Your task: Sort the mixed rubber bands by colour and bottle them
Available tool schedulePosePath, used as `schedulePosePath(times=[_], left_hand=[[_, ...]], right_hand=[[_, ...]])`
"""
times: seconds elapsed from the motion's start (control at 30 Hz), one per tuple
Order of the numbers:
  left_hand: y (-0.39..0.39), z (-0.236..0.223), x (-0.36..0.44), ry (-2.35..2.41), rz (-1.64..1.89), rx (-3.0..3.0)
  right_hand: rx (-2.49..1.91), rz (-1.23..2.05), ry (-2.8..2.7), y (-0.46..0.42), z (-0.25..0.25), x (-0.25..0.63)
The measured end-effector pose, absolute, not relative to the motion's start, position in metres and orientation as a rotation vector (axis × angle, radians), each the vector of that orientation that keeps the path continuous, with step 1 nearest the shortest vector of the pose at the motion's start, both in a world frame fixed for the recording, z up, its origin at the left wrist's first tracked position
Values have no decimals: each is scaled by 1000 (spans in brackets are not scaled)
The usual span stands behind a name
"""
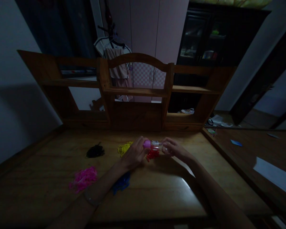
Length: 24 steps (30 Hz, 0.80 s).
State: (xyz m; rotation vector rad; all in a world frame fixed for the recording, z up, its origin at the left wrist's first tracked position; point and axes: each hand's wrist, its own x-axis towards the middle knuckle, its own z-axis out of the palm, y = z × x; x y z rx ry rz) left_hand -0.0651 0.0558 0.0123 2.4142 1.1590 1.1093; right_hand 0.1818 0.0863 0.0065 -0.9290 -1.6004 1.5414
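Observation:
A small clear bottle [156, 145] with a pink cap [146, 144] lies sideways between my hands, above the desk. My left hand [136, 152] is closed around the capped end. At the other end, my right hand [169, 147] grips the clear body. Just below the bottle is a pile of small red pieces [152, 155]. Yellow pieces [124, 148] lie behind my left hand, partly covered by it. Blue pieces [121, 183] sit beside my left forearm. Farther left are a pink pile [84, 179] and a black pile [95, 151]; the pieces are too small to name.
A wooden shelf unit [135, 92] rises along the desk's [162, 197] back edge. To the right, a lower brown surface holds a white sheet [276, 175] and a blue card [236, 143]. A wall [19, 105] stands close on the left.

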Motion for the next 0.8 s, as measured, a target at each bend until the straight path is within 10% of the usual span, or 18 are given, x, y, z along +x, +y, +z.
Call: schedulePosePath(times=[0.8], left_hand=[[65, 4, -76, 1428, 951, 2253]], right_hand=[[-971, 1434, -1635, 86, 12, 183]])
